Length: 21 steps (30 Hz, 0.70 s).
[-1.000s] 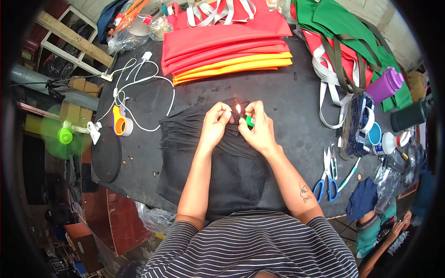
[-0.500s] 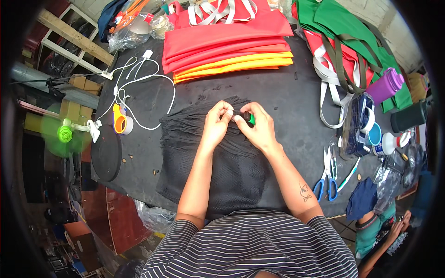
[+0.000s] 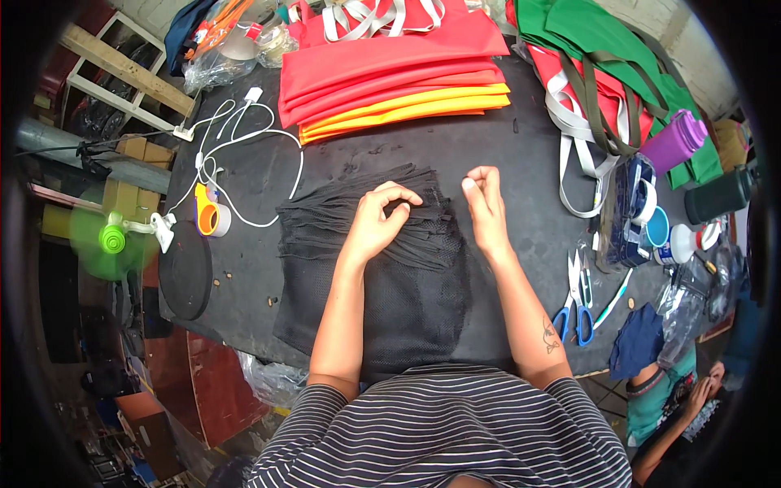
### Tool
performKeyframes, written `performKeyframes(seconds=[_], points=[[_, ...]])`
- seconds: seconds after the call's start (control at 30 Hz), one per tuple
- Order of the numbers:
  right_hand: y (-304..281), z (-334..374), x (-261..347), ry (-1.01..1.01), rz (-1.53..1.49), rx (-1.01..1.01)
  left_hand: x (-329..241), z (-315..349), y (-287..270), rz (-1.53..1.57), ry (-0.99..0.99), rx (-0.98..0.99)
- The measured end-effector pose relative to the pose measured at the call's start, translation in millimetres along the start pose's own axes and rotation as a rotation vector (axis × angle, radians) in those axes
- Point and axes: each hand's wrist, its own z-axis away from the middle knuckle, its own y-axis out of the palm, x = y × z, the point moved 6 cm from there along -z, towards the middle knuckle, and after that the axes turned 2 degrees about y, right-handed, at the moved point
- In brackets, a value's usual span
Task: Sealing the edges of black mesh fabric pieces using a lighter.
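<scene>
A black mesh cloth [image 3: 382,305] lies flat in front of me, its far part covered with thin dark strands like a fringe [image 3: 325,213]. My left hand [image 3: 379,220] rests over the strands. Its thumb and index finger are curved and apart, with nothing visible between them. Just off the cloth's right edge, my right hand [image 3: 486,205] is raised with thumb and fingers brought together. A tiny dark bit shows at those fingertips, too small to name. The palm side of this hand is hidden.
Folded red and yellow bags [image 3: 399,73] are stacked at the back. Blue-handled scissors [image 3: 576,305] lie to the right, near a purple bottle [image 3: 675,145] and green bags [image 3: 602,49]. At left are a white cable [image 3: 213,146], tape roll [image 3: 213,218] and green fan [image 3: 114,237]. Another person's hands [image 3: 701,394] show lower right.
My right hand has moved right, away from the left hand and the strands. The green object seen in it before no longer shows. My left hand's thumb and index finger have parted.
</scene>
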Motion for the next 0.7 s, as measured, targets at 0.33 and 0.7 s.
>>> performKeyframes(seconds=[0.33, 0.7], points=[[10, 34, 7, -0.149, 0.285, 0.005, -16, -1, -2, -0.151, 0.035, 0.115], [17, 40, 10, -0.138, 0.474, 0.025, -9, -4, -2, -0.060, -0.024, 0.106]])
